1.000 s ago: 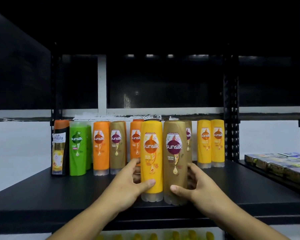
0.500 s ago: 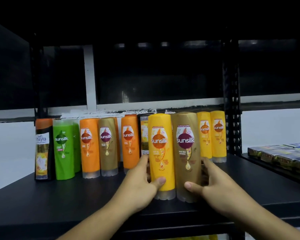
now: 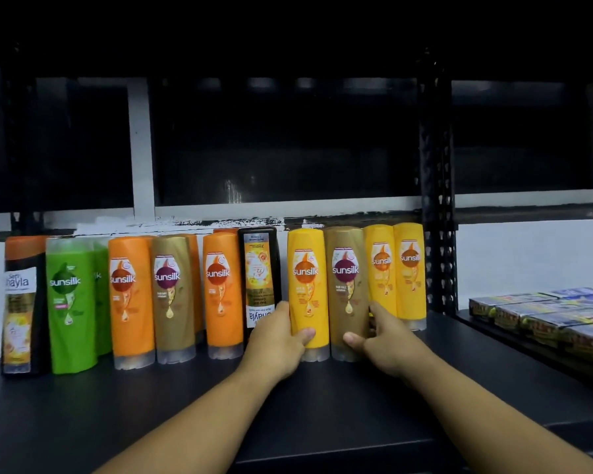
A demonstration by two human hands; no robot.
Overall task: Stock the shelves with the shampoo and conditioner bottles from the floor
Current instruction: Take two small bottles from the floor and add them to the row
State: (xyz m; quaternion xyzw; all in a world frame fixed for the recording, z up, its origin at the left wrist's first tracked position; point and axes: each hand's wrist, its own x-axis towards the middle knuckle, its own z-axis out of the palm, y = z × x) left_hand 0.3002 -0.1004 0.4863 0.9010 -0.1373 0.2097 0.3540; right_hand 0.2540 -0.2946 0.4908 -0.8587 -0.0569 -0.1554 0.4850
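Gripping the yellow bottle (image 3: 306,289) low, left hand (image 3: 274,340) shows thumb across front, fingers curled behind. Right hand (image 3: 389,347) grips the brown bottle (image 3: 345,295) likewise. Both bottles stand upright, touching, immediately right of the inverted black bottle (image 3: 259,278) on the shelf (image 3: 322,405).

From my end this reads as a shop, or its stockroom: a black metal rack shelf (image 3: 117,422) with a perforated upright (image 3: 437,234), a row of branded Sunsilk bottles (image 3: 131,302) standing side by side, labels facing out, in green, orange, brown and yellow, and small packaged boxes (image 3: 545,319) laid in rows on the neighbouring shelf (image 3: 483,321)
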